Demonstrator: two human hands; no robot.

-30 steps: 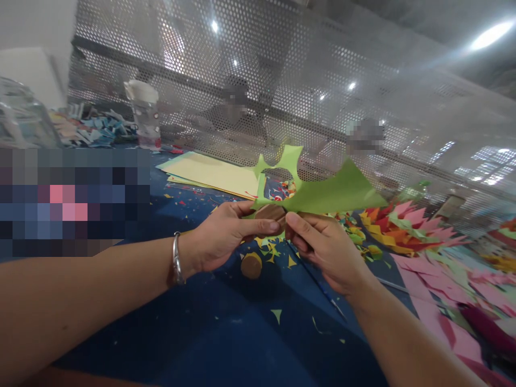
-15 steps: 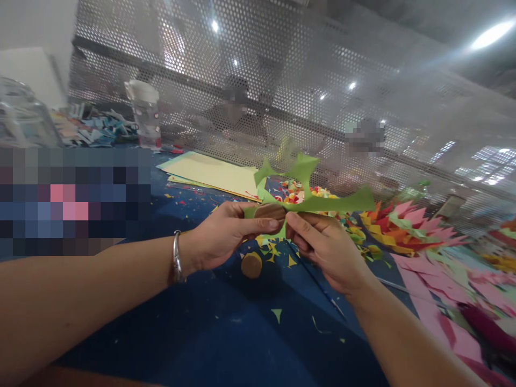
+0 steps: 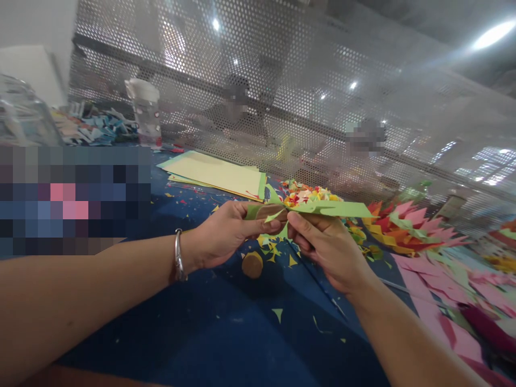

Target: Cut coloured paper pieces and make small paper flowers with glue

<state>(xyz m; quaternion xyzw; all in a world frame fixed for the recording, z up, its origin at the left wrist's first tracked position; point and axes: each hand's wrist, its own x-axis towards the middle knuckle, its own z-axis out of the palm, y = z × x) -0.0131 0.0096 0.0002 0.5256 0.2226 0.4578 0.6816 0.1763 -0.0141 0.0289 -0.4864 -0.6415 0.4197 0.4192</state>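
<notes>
1. Two hands pinch one green paper cutout (image 3: 336, 208): the left hand (image 3: 226, 234) is closed on its left end, against a brown piece (image 3: 269, 211); the right hand (image 3: 326, 250) is closed just beside.
2. It lies nearly flat above the blue table (image 3: 226, 333).
3. Below, a round disc (image 3: 252, 264) sits among paper scraps (image 3: 274, 250).

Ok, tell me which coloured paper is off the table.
The green sheet, pinched between left hand and right hand; the pale yellow stack and the pink sheets lie flat on the table.

light: ceiling lamp (image 3: 489, 35) top right, flared
glare: spots on perforated screen (image 3: 306, 64)
shadows: soft, below left hand (image 3: 226, 234)
edges: bent, blurry
</notes>
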